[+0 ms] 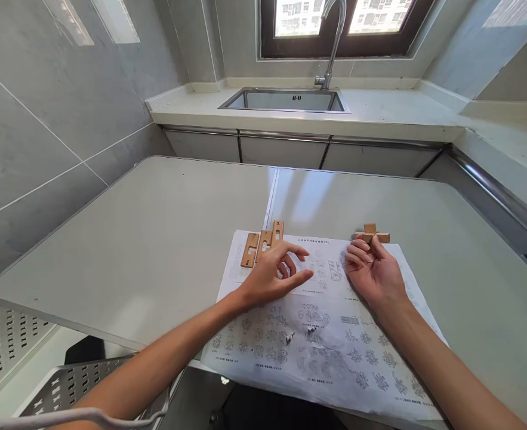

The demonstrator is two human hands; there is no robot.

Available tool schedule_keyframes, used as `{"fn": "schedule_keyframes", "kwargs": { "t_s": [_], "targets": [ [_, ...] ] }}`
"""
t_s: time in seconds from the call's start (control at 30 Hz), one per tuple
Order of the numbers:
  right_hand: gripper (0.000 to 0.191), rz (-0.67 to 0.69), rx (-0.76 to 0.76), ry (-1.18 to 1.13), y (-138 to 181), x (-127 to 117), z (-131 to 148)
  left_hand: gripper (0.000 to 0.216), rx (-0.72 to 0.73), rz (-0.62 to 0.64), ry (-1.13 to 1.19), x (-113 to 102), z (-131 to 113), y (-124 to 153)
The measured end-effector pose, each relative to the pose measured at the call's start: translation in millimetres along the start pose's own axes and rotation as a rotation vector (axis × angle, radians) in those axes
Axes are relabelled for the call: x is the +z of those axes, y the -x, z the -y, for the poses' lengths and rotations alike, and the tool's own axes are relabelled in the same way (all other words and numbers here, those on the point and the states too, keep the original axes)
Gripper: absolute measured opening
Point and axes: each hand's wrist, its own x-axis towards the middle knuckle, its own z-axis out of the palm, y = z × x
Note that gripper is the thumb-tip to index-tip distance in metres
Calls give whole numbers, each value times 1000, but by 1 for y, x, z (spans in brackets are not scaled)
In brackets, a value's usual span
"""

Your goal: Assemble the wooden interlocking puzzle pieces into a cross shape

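Note:
My left hand (281, 269) hovers over the printed sheet, thumb and fingers apart with nothing between them. Just behind it lie three flat wooden puzzle pieces (249, 250) with cut-out slots and small dark numerals; the hand hides part of the nearer ones. On the right, my right hand (373, 266) is turned palm up, its fingers curled and pinching a wooden puzzle assembly (382, 237) of crossed pieces near the sheet's top edge. The fingers cover part of that assembly.
A creased, torn instruction sheet (308, 358) full of small diagrams lies on the pale table (156, 239). Beyond the table are a counter with a sink (285, 100) and a faucet (335, 42). A perforated chair (70, 382) stands at lower left, near a white cable (97, 415).

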Motion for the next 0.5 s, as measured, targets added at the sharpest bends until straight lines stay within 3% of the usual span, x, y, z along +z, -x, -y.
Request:
{"fn": "schedule_keyframes", "kwargs": {
  "t_s": [0.17,0.5],
  "targets": [
    [11,30,-18,72,-1,-2,1,34,11,13,-12,0,-1,0],
    [25,162,57,511,8,9,-12,24,-4,42,-69,4,2,1]
  ]
}}
